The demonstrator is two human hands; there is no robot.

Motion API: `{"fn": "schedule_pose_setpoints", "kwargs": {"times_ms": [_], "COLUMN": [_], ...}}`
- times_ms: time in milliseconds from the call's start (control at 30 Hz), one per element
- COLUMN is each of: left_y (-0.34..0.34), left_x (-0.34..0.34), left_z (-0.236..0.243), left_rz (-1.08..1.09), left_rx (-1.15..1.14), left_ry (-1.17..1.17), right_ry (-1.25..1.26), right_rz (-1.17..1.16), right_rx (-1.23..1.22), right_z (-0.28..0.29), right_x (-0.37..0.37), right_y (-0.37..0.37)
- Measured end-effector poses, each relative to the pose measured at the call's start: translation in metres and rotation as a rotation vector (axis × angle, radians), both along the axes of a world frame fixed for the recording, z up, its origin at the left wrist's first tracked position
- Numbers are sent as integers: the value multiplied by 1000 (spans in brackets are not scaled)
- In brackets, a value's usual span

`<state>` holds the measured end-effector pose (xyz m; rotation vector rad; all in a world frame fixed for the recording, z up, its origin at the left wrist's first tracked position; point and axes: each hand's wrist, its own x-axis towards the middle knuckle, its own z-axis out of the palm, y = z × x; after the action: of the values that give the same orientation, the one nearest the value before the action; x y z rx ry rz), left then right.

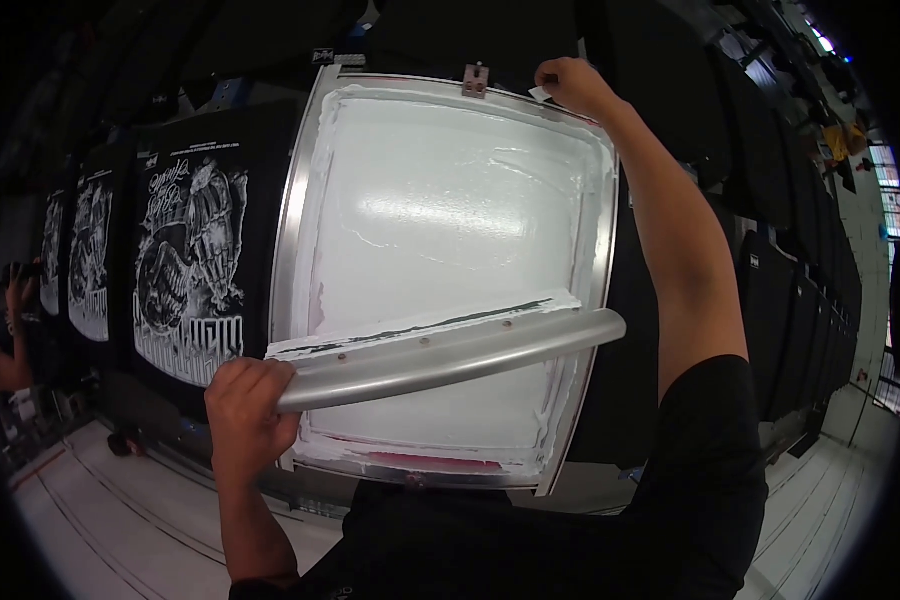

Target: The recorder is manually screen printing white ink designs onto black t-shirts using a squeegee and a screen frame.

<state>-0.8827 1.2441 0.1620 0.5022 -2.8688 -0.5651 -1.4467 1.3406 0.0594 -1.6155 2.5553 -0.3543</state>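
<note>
My left hand is wrapped round the left end of a long silver squeegee, whose blade edge is coated in white ink. The squeegee lies slantwise across the lower part of a screen printing frame, its right end reaching past the frame's right rail. White ink covers the mesh, with ridges along the borders. Beyond the frame's far right corner, my right hand is closed in a pinch, with a small white piece at its fingertips; what that piece is cannot be made out.
A metal clamp sits on the frame's far edge. To the left, several black shirts with white prints lie in a row. More black shirts line the right side. Another person's arm shows at the far left, above the pale floor.
</note>
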Motion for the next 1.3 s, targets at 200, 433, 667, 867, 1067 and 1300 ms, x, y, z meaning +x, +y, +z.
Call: {"fn": "schedule_pose_setpoints", "kwargs": {"times_ms": [200,433,667,867,1067,1300], "left_y": [-1,0,-4,-1,0,-11], "left_x": [-1,-2,-2,-3,12,6], "left_z": [-4,-3,-1,0,6,9], "left_rz": [10,1,13,4,-15,-201], "left_rx": [18,8,-8,1,-13,-88], "left_ry": [5,-21,-22,-2,-4,122], "right_ry": [59,109,67,111,-483,-23], "right_rz": [62,115,58,-57,234,105], "right_rx": [188,315,327,150,150,300], "right_z": [-14,-14,-13,10,125,144], "right_x": [-7,0,-6,-6,113,346], "right_y": [-22,-38,-39,-18,72,186]}}
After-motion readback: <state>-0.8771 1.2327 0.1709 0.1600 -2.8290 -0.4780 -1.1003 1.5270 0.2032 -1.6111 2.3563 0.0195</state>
